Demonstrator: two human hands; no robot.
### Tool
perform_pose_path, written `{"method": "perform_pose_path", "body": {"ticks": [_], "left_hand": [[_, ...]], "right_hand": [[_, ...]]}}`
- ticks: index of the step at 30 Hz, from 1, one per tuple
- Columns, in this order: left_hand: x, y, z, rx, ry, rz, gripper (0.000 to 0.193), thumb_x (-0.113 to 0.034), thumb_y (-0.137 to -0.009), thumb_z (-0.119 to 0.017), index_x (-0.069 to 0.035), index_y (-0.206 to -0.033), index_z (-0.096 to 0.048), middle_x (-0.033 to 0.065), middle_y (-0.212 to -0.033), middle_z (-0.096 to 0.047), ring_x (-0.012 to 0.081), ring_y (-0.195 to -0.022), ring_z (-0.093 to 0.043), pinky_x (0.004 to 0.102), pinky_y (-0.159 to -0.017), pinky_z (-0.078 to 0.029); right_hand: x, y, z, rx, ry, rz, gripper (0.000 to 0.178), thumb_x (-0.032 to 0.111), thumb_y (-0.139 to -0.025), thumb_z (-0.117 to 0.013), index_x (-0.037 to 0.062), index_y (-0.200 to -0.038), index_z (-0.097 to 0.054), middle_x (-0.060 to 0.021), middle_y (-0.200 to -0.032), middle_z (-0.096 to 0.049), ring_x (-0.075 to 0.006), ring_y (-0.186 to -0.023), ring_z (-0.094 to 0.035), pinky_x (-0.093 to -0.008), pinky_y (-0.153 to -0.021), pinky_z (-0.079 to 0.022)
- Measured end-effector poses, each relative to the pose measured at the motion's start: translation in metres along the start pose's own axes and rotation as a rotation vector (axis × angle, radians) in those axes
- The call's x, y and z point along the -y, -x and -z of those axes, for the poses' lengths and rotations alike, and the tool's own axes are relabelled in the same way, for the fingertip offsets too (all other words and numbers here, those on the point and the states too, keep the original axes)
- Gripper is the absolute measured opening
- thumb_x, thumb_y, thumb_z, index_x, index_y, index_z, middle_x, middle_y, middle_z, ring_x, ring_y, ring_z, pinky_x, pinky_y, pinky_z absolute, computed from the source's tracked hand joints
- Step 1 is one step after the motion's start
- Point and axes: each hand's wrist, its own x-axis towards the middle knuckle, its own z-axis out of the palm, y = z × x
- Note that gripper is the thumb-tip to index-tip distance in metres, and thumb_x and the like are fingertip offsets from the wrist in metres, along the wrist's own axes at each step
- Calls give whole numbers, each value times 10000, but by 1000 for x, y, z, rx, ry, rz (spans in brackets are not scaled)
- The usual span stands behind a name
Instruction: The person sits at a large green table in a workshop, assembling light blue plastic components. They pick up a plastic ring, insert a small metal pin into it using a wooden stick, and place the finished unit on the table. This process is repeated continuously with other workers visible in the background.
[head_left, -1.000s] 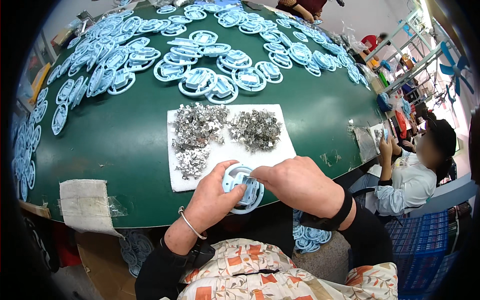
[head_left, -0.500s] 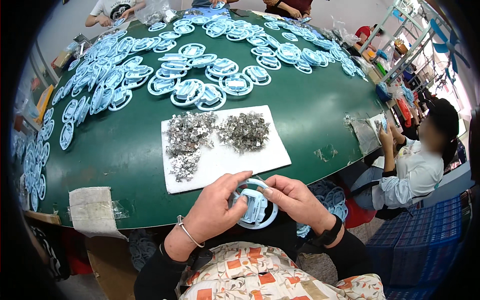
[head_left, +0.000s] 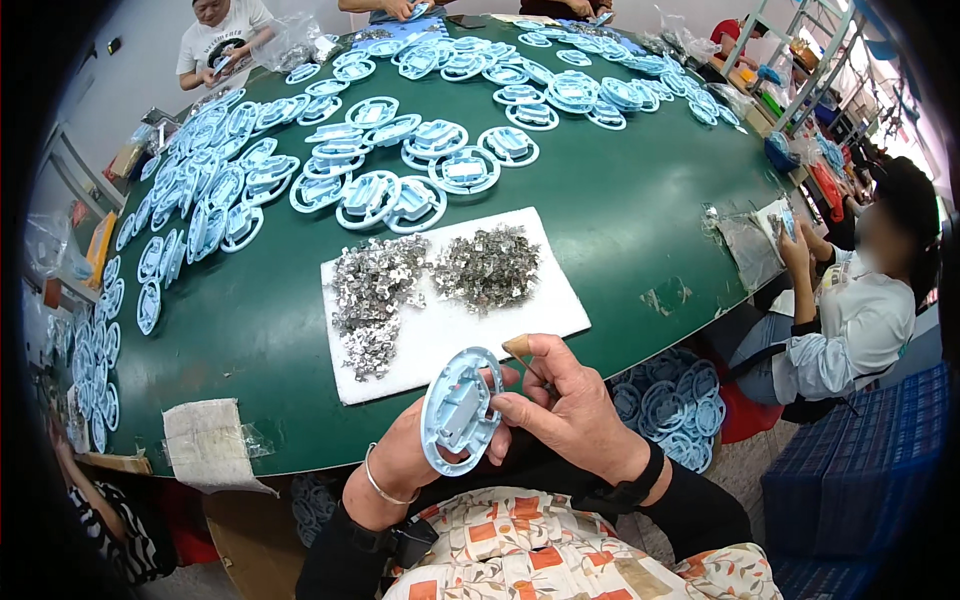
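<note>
Green tabletop (head_left: 640, 240), six o'clock: left hand (head_left: 400, 458) grasps a light-blue plastic ring-shaped part (head_left: 462, 410), newly tilted, seemingly mid-work; right hand's (head_left: 592, 420) grip unclear.

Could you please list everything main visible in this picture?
Held wheel: one, light blue, near board
Loose wheels: many, light blue, on and below table
Metal clips: two piles, silver, on board
Board: one, white, on table
Table: one, green, centre
Cloth: one, off-white, table's near left edge
Co-workers: at least five, mixed clothing, around table
Stack: one, blue, lower right
Garment: one, cream-orange floral, on lap
Left hand: one, holding wheel
Right hand: one, at wheel's right rim
</note>
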Motion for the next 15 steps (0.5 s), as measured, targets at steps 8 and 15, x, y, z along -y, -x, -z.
{"method": "perform_pose_path", "body": {"ticks": [8,15], "left_hand": [[7,7,-8,18,69,-13,566,-282,-1021,-639,40,-1457,-478,227,-1112,-680,227,-827,-711,312,-687,-589],[6,62,9,83,505,0,744,-399,-1020,-588,118,-1509,-372,406,-1222,-591,391,-796,-719,384,-636,-589]], "right_hand": [[-7,-10,4,164,-463,-255,302,155,-957,-764,-1,-1195,-661,91,-677,-382,-15,-610,-390,-201,-599,-387],[-26,-19,20,19,-336,-144,236,211,-1061,-618,2,-1151,-681,110,-727,-495,20,-621,-395,-170,-560,-320]]}}
